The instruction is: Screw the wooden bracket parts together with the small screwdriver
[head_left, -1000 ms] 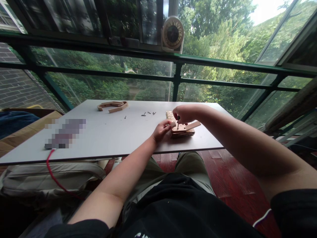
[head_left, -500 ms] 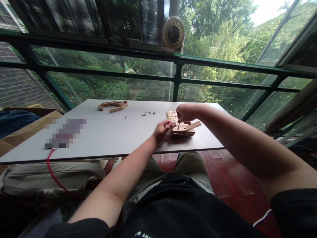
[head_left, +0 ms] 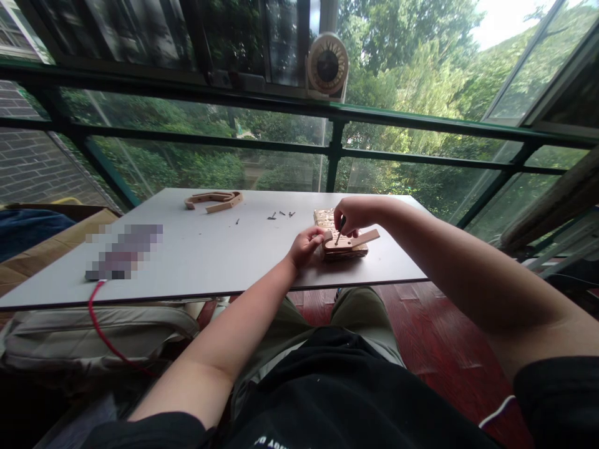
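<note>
My right hand [head_left: 354, 215] is closed around a dark-handled screwdriver [head_left: 342, 223], which points down at a hole in a light wooden piece [head_left: 344, 244]. My left hand [head_left: 306, 244] pinches the left end of that same piece. The piece rests on a woven-looking tan block [head_left: 322, 217], and a flat wooden strip [head_left: 366, 237] sticks out to the right. Whether the strip is joined to the piece I cannot tell. Under my hands lies the white table [head_left: 224, 255].
Curved wooden parts [head_left: 224, 201] lie at the table's back left. Several screws [head_left: 282, 213] are scattered mid-table. A blurred object [head_left: 126, 249] with a red cable [head_left: 100, 321] sits at the left. A round fan [head_left: 327, 64] stands behind, by the railing.
The fingers of my right hand have shifted slightly on the screwdriver, and more of its dark handle shows. My left hand has stayed in place.
</note>
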A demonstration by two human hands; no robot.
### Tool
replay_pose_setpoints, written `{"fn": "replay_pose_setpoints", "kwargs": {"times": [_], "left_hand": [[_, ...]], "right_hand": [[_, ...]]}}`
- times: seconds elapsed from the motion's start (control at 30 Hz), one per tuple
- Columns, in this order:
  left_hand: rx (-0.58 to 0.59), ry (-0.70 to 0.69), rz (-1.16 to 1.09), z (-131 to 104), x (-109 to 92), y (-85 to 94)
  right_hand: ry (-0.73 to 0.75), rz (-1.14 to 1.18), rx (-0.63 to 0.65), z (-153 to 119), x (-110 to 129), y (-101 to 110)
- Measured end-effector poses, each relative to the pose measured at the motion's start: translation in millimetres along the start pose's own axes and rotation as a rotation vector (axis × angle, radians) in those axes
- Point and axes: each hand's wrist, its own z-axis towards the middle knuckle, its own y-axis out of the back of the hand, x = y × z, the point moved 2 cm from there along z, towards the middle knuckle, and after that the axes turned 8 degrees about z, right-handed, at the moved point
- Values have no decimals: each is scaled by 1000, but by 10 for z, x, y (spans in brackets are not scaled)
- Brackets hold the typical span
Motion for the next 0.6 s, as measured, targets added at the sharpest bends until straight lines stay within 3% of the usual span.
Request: {"fn": "replay_pose_setpoints", "kwargs": {"times": [0.6], "left_hand": [[-1,27,-17,12,-12,-15]], "right_hand": [[14,3,-36,-36,-32,-17]]}}
